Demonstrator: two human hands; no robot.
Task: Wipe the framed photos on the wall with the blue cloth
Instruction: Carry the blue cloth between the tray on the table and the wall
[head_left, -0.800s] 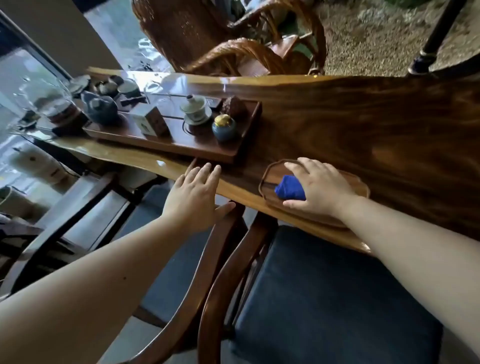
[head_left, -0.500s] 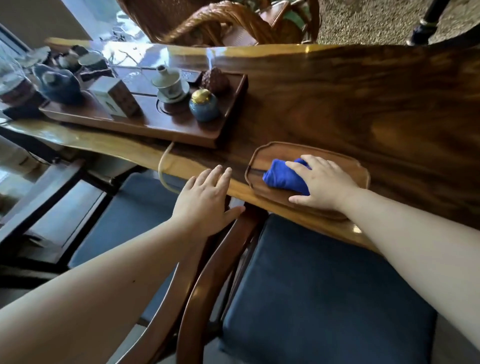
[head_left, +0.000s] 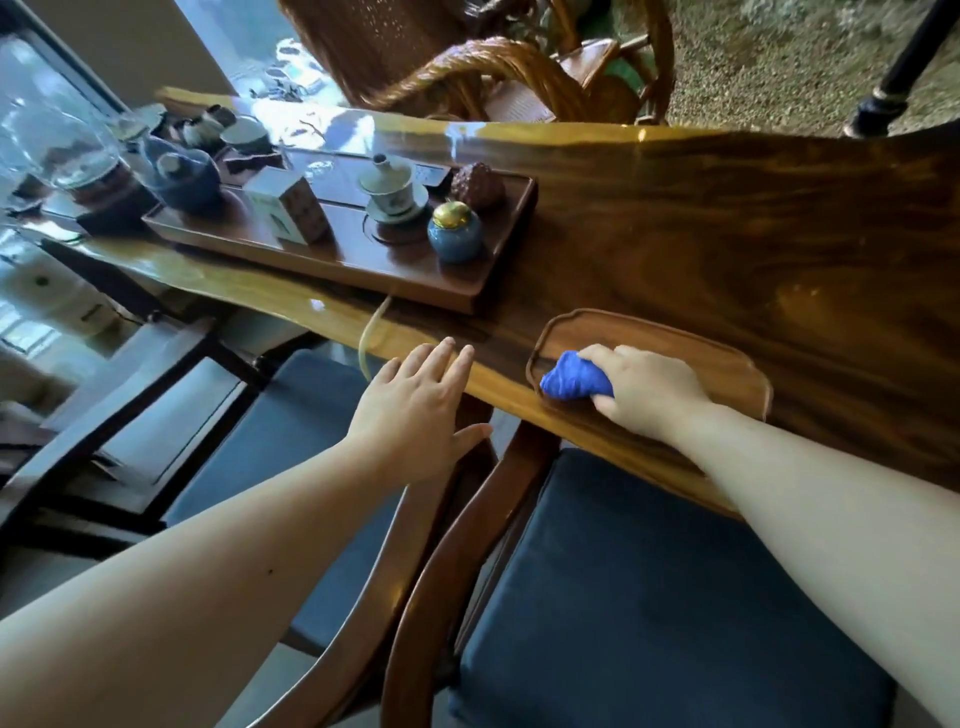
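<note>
A bunched blue cloth (head_left: 571, 378) lies on a small scalloped wooden tray (head_left: 691, 345) at the near edge of a long polished wooden table (head_left: 727, 218). My right hand (head_left: 644, 387) is closed over the cloth's right side, thumb beneath it, gripping it against the tray. My left hand (head_left: 415, 410) is flat and open, fingers apart, its fingertips resting on the table's near edge left of the tray. No framed photos or wall show in this view.
A dark tea tray (head_left: 343, 260) holds a lidded cup (head_left: 390, 187), a blue gold-lidded jar (head_left: 455, 233), a white box (head_left: 289, 208) and a blue teapot (head_left: 182, 176). Two wooden chairs with dark blue cushions (head_left: 649, 597) stand under the table edge. A wicker chair (head_left: 498, 67) sits beyond.
My right hand's fingers have curled tighter around the cloth, bunching it up. My left hand slid forward onto the table edge. The camera view shifted slightly.
</note>
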